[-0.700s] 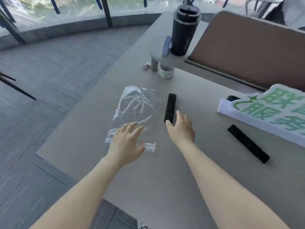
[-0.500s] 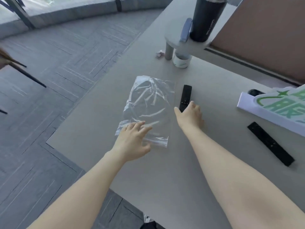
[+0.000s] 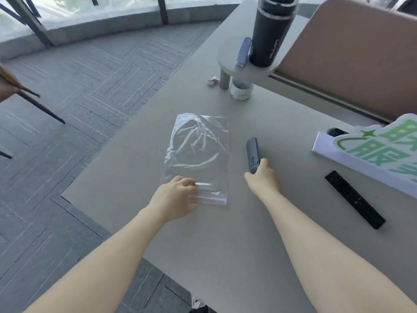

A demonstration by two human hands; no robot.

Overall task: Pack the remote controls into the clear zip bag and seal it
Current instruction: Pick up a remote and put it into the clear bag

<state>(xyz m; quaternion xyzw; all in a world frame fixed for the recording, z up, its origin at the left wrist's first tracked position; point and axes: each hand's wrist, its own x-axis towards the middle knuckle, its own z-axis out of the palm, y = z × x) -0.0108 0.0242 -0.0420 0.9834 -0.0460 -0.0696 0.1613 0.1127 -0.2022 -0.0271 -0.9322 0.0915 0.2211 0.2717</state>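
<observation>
A clear zip bag lies flat on the grey table, zip end nearest me. My left hand rests on the bag's near left corner, fingers curled onto the zip strip. Right of the bag, my right hand grips the near end of a dark grey remote control, whose far end is tilted up off the table. A second, black remote control lies flat further right, untouched. A third dark object peeks from behind the sign.
A white and green sign lies at the right. A small raised shelf at the back holds a black tumbler and a blue-grey item; a white jar sits under it. The table edge drops to floor on the left.
My right hand has closed on the grey remote and raised its far end. My left hand has slid down onto the bag's zip edge. The head camera has shifted.
</observation>
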